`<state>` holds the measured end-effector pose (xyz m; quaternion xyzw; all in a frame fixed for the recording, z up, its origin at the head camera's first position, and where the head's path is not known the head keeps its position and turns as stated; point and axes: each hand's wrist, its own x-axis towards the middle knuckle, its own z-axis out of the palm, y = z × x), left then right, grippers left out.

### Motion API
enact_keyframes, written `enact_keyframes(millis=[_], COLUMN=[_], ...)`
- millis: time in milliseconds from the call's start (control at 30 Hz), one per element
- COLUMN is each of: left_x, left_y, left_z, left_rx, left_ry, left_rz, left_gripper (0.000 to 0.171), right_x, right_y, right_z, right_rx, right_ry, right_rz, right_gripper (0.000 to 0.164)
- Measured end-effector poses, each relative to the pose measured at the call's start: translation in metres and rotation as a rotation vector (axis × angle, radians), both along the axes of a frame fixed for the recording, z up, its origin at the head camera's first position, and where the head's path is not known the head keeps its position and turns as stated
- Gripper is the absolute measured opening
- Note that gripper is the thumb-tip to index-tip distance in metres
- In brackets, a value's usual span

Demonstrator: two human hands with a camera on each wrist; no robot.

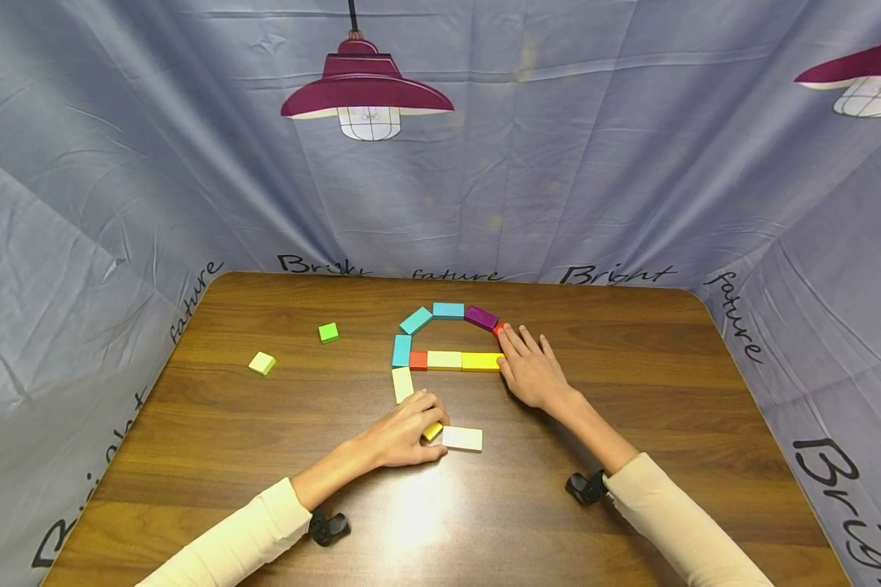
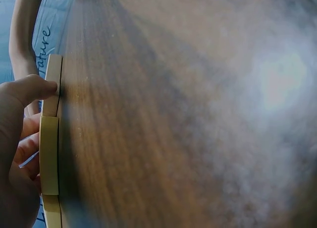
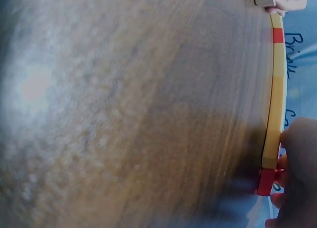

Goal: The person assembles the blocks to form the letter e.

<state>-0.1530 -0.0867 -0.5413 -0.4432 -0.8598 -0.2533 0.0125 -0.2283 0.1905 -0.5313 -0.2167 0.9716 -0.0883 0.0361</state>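
In the head view my left hand (image 1: 409, 432) holds the left end of a white block (image 1: 463, 439) between thumb and fingers. The left wrist view shows its thumb (image 2: 44, 86) on the near side of that block. A yellow block (image 1: 432, 431) lies under the same hand, and a cream block (image 1: 403, 385) runs up from its fingers. My right hand (image 1: 534, 371) lies with straight fingers at the right of the block figure. Its fingertips touch a red block (image 1: 498, 328), and its thumb is at the end of a yellow block (image 1: 480, 361).
Blue blocks (image 1: 449, 311) and a purple block (image 1: 481, 317) form an arc above a straight row with a cream block (image 1: 444, 360) and a small red block (image 1: 418, 361). Two loose pieces, a green block (image 1: 328, 333) and a pale yellow-green block (image 1: 262, 364), lie leftward on the wooden table (image 1: 529, 522).
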Motion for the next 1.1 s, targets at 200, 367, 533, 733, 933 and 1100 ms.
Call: enact_keyframes(millis=[200, 367, 533, 733, 933, 1100], left_x=[0.0, 0.0, -0.001, -0.003, -0.02, -0.04], left_y=[0.0, 0.0, 0.0, -0.007, -0.038, -0.079], left_z=[0.001, 0.001, 0.001, 0.006, 0.015, 0.019], left_rx=[-0.008, -0.004, 0.005, 0.08, 0.226, 0.322], left_ry=[-0.02, -0.019, -0.015, -0.087, -0.083, -0.081], left_rz=[0.004, 0.008, 0.008, 0.062, 0.238, 0.469], left_gripper=[0.027, 0.026, 0.033, 0.041, 0.039, 0.041], right_x=[0.0, 0.0, -0.001, 0.0, 0.0, 0.0], right_y=[0.0, -0.001, -0.001, -0.001, -0.001, -0.001], right_z=[0.0, 0.002, 0.002, 0.002, 0.001, 0.001], right_rx=[-0.002, -0.001, 0.002, 0.004, 0.002, -0.001], right_ry=[0.001, -0.001, -0.006, -0.008, -0.009, -0.004], right_rz=[-0.001, 0.001, 0.001, -0.003, -0.004, -0.004], right_gripper=[0.058, 0.058, 0.058, 0.058, 0.058, 0.058])
